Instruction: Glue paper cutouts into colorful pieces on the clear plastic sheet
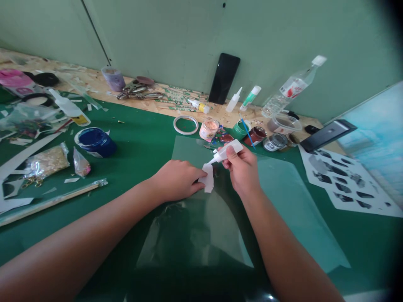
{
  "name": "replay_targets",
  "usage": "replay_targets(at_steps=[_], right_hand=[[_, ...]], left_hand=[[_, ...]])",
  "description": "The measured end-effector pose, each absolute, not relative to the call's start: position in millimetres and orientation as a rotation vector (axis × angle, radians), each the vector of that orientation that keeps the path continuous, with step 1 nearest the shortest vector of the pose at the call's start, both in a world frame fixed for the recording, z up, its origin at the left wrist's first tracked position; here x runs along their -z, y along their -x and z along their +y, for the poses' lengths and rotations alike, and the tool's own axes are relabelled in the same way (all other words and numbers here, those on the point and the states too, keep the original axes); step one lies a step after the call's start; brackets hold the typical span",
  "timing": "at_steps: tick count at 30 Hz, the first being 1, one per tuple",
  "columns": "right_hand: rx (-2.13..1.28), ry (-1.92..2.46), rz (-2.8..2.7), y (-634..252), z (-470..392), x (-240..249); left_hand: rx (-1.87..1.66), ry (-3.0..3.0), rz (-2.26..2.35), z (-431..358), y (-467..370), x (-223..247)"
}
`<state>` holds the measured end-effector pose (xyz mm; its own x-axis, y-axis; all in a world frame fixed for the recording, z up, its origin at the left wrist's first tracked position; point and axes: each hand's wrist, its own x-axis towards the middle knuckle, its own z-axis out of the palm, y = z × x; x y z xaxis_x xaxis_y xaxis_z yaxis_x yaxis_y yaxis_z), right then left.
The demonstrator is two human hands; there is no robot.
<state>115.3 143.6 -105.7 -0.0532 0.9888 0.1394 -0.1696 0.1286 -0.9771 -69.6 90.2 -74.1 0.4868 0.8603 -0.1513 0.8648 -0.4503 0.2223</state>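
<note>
A small white paper piece (208, 180) lies on a clear plastic sheet (192, 235) over the green table surface (135, 147). My left hand (179, 180) pinches the paper's left edge between thumb and finger. In my right hand (244, 167) is a white glue bottle (229, 150), tilted with its nozzle pointing down and left at the paper's top edge. Whether the nozzle touches the paper cannot be made out.
Paint jars, among them a blue one (96, 142) and a peach one (208, 129), stand around. A black phone (224, 79) leans on the wall beside a plastic bottle (289, 90). A patterned sheet (349, 180) lies right, a wrapped stick (53, 202) left.
</note>
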Motion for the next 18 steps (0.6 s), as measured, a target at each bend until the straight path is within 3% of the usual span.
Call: replay_targets(at_steps=[18], right_hand=[[-1.306,0.995,-0.992,-111.2,152.3,111.5]], left_hand=[[0.034,-2.476,1.49,90.1,69.3,74.4]])
